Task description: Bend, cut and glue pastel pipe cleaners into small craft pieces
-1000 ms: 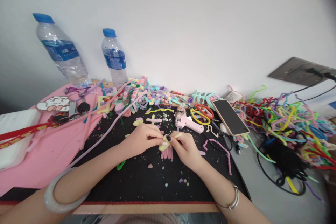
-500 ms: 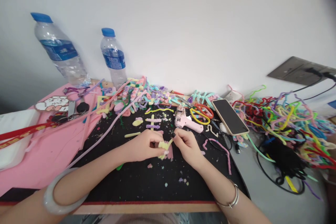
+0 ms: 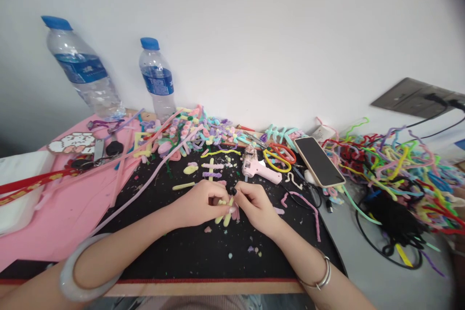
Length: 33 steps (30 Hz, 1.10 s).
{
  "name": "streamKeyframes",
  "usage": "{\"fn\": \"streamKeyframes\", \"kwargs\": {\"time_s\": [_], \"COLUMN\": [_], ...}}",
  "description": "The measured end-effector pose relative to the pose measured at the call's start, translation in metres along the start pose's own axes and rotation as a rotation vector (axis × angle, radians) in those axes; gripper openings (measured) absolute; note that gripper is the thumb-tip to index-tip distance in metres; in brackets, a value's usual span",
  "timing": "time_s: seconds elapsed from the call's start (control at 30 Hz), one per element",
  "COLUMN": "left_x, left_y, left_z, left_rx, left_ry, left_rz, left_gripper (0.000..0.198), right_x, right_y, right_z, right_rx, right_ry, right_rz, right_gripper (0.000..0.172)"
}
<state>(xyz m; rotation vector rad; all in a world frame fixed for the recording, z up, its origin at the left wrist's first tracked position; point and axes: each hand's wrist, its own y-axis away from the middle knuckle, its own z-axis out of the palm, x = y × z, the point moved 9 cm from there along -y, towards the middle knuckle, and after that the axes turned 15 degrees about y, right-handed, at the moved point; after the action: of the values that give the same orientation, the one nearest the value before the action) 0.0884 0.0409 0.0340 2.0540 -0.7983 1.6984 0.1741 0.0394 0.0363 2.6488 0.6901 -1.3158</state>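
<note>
Over the middle of the black mat (image 3: 189, 252), my left hand (image 3: 209, 202) is closed on a pale yellow fuzzy piece (image 3: 224, 216), whose short ends stick out below the fingers. My right hand (image 3: 253, 203) pinches the same piece from the right, its fingertips close to the left ones. Pink strips (image 3: 236, 213) show just behind and below the fingertips. Above the hands lie a crossed yellow, pink and purple piece (image 3: 211, 169) and a pink glue gun (image 3: 265, 171). A yellow stick (image 3: 183, 186) rests left of them.
Two water bottles (image 3: 85, 75) (image 3: 158, 77) stand by the wall. Piled fuzzy stems (image 3: 395, 155) and a black cable bundle (image 3: 394, 218) lie right of the phone (image 3: 320, 162). A pink board (image 3: 65, 213) and white box (image 3: 22, 193) are at the left.
My right hand has moved slightly left and down, closer to my left hand. The yellow end that stretched between the hands is now folded in, and more yellow ends show below.
</note>
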Motion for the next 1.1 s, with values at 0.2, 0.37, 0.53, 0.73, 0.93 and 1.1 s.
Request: {"fn": "streamKeyframes", "kwargs": {"time_s": [0.2,0.37,0.53,0.73,0.93,1.1], "left_x": [0.003,0.004,-0.005,-0.012,-0.014,-0.013], "left_y": [0.000,0.001,0.000,0.003,0.003,0.004], "left_z": [-0.010,-0.028,-0.023,-0.019,-0.029,-0.037], "left_rx": [0.068,0.272,0.242,0.222,0.321,0.396], "left_ry": [0.049,0.193,0.237,0.315,0.336,0.327], "left_rz": [0.026,0.094,0.007,-0.063,-0.036,-0.032], "left_gripper": [0.027,0.028,0.014,0.014,0.004,0.004], "right_x": [0.009,0.007,0.008,0.013,0.011,0.009], "right_y": [-0.001,0.002,0.001,-0.001,-0.001,0.000], "right_z": [-0.011,-0.005,-0.008,-0.008,-0.010,-0.016], "right_rx": [0.115,0.093,0.112,0.090,0.118,0.185], "right_ry": [-0.014,-0.022,-0.021,-0.013,0.044,0.125], "right_rz": [0.062,0.055,0.051,0.068,0.036,0.024], "right_gripper": [0.024,0.026,0.027,0.024,0.025,0.018]}}
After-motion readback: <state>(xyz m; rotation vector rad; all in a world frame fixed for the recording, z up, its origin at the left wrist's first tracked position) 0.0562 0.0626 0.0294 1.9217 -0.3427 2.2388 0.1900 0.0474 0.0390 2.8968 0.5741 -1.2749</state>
